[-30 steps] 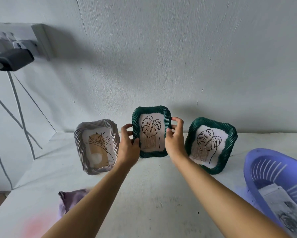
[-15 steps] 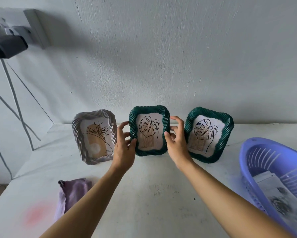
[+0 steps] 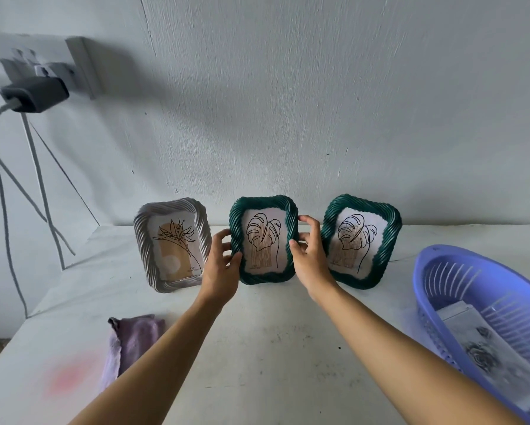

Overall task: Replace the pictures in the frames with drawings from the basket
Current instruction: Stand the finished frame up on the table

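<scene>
Three ribbed picture frames stand in a row against the wall on a white table (image 3: 273, 348). The middle frame (image 3: 263, 204) is dark green and shows a leaf line drawing. My left hand (image 3: 222, 265) grips its left edge and my right hand (image 3: 309, 256) grips its right edge, with its base resting on the table. A grey-white frame (image 3: 147, 240) with a flower print stands to the left. A second green frame (image 3: 386, 240) with the same leaf print stands to the right. A purple basket (image 3: 426, 271) at the right holds paper drawings (image 3: 484, 357).
A purple cloth (image 3: 132, 338) lies on the table at the front left, near a pink stain. A wall socket with a black charger (image 3: 33, 93) and hanging cables is on the wall at the upper left. The table's left edge runs close to the cables.
The middle green frame has been lowered from slightly above the table down onto it, between the other two frames. Both hands stay on its edges.
</scene>
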